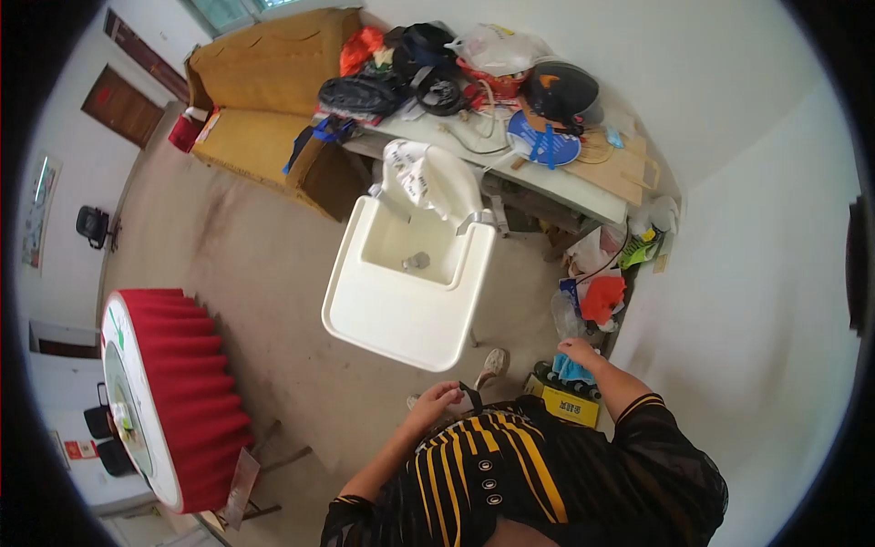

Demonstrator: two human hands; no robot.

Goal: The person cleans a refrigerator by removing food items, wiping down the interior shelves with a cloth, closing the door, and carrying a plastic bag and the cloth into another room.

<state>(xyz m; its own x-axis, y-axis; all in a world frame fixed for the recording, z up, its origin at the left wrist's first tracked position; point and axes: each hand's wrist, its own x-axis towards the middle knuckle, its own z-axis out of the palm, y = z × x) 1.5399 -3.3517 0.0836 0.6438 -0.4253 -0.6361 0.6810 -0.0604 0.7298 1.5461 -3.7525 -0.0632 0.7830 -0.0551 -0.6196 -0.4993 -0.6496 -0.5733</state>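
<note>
My left hand [444,396] is at my waist, its fingers closed on a thin black strap [471,398] that hangs at the front of my black and yellow striped top [483,447]. Out to the right, my right hand [576,350] has its fingers curled together; anything inside them is too small to make out. Just below it, a light blue cloth-like piece [571,367] lies over dark bottles in a yellow box [567,404]. In front of me stands a cream high chair [401,301] with its tray on and a printed white cloth [415,173] over the backrest.
Behind the chair, a long table [583,187] holds bags, a black helmet [563,91] and a blue fan [544,144]. A tan sofa [264,68] stands back left, a red-skirted round table [187,392] at left. Bags and litter [602,296] lie along the right wall.
</note>
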